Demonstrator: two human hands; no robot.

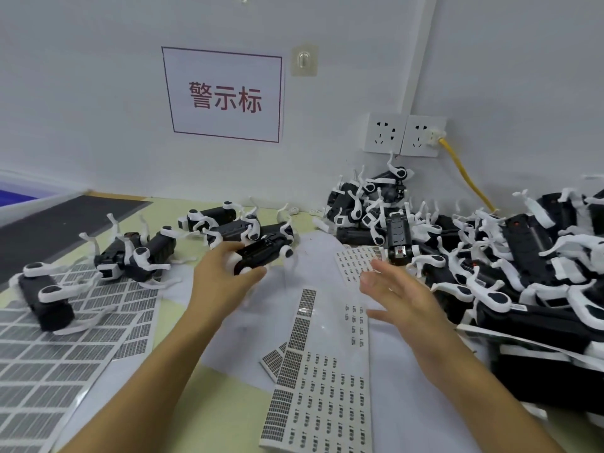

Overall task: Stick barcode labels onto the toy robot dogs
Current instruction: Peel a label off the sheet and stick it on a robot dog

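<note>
My left hand (pixel 219 273) grips a black toy robot dog with white legs (pixel 261 253) at mid-table, holding it by its near end just above the paper. My right hand (pixel 392 289) hovers to its right with fingers spread and nothing in it, above a small barcode label sheet (pixel 356 261). A longer sheet of barcode labels (pixel 320 387) lies in front of me between my forearms. Several more robot dogs lie on their backs in a row at the left (pixel 137 253) and behind the held one (pixel 225 223).
A big heap of robot dogs (pixel 510 256) fills the right side up to the wall. Large label sheets (pixel 49 354) cover the left front, one dog (pixel 45 295) lying on them. Wall sockets (pixel 405 135) with a yellow cable (pixel 467 178) sit behind the heap. A dark mat (pixel 49 230) lies far left.
</note>
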